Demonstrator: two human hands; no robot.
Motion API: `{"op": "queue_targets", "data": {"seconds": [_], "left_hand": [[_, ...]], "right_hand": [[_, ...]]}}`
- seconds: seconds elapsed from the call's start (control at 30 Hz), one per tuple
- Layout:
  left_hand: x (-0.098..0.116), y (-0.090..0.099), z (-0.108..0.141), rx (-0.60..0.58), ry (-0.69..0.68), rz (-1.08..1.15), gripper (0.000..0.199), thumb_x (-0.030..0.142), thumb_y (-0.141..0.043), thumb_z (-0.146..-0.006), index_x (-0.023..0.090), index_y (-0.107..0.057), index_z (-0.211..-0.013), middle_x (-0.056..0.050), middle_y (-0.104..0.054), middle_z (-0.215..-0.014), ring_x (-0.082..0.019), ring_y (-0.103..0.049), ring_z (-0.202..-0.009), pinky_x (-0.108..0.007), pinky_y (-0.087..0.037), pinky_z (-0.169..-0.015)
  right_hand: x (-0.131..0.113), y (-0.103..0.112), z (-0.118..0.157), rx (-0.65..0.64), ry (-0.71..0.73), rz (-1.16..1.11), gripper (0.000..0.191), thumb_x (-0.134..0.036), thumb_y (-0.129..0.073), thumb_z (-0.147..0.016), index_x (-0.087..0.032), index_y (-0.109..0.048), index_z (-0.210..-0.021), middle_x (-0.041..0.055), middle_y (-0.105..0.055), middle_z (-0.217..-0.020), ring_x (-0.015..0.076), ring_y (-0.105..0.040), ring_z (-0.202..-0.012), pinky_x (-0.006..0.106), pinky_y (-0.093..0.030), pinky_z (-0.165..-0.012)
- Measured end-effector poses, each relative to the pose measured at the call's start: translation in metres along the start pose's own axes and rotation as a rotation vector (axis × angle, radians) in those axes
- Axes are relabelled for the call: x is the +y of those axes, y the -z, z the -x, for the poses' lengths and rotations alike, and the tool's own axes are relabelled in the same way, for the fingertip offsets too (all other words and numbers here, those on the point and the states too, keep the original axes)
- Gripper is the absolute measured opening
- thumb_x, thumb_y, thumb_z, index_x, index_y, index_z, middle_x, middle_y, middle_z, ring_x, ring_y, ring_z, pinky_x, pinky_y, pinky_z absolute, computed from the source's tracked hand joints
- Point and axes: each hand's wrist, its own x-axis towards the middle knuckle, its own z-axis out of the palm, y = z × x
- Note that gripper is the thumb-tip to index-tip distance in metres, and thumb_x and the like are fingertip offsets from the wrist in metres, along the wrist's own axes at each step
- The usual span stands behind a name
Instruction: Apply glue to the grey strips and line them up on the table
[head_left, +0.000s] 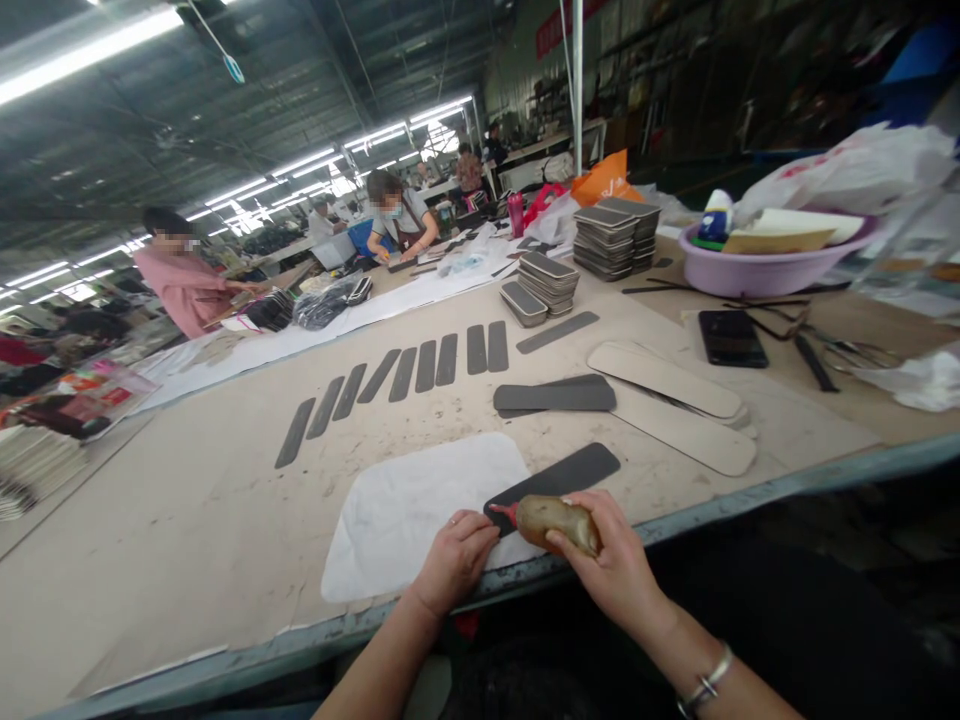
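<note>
My right hand [611, 560] is wrapped round a brownish, translucent squeeze bottle [555, 522] with a red nozzle. The bottle is tipped to the left, and its tip is at the near end of a dark grey strip with rounded ends [570, 472]. My left hand [459, 555] is closed, its fingertips at that same end of the strip; the thumb side is partly hidden. Under the strip's near end lies a white sheet with rounded corners [420, 510]. Just beyond, more dark strips [555, 396] overlap beside several long beige pieces [675, 410].
Several dark strips [425, 366] lie in a row across the table. Stacks of grey pieces [551, 282] stand behind. To the right are a phone [731, 338], scissors [855, 350] and a purple basin [757, 272]. Other people [401, 215] work across the table.
</note>
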Motion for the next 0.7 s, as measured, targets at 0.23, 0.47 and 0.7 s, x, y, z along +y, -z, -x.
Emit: {"op": "queue_targets", "data": {"seconds": [0.23, 0.47, 0.7], "left_hand": [[0.000, -0.002, 0.001, 0.009, 0.030, 0.042, 0.022, 0.016, -0.047, -0.088, 0.019, -0.064, -0.101, -0.008, -0.064, -0.093, -0.017, -0.057, -0.085, -0.033, -0.053, -0.077], [-0.003, -0.003, 0.002, 0.038, 0.008, 0.056, 0.022, 0.012, -0.050, -0.086, 0.020, -0.063, -0.101, -0.007, -0.064, -0.093, -0.017, -0.059, -0.085, -0.032, -0.054, -0.077], [-0.003, -0.002, 0.003, 0.017, 0.020, 0.043, 0.023, 0.012, -0.049, -0.086, 0.020, -0.063, -0.102, -0.007, -0.064, -0.093, -0.017, -0.059, -0.086, -0.032, -0.054, -0.079]], "right_hand": [[0.010, 0.021, -0.003, 0.077, -0.028, 0.079, 0.027, -0.036, -0.061, -0.081, -0.024, -0.051, -0.103, 0.0069, -0.057, -0.097, 0.0237, -0.056, -0.090, 0.039, -0.049, -0.079], [0.032, 0.057, -0.007, 0.247, -0.082, 0.232, 0.030, -0.041, -0.061, -0.080, -0.023, -0.052, -0.102, 0.0062, -0.057, -0.095, 0.0235, -0.055, -0.088, 0.039, -0.047, -0.077], [0.043, 0.082, -0.014, 0.391, -0.117, 0.371, 0.031, -0.045, -0.060, -0.080, -0.023, -0.052, -0.101, 0.0065, -0.055, -0.094, 0.0232, -0.055, -0.087, 0.038, -0.046, -0.078]]}}
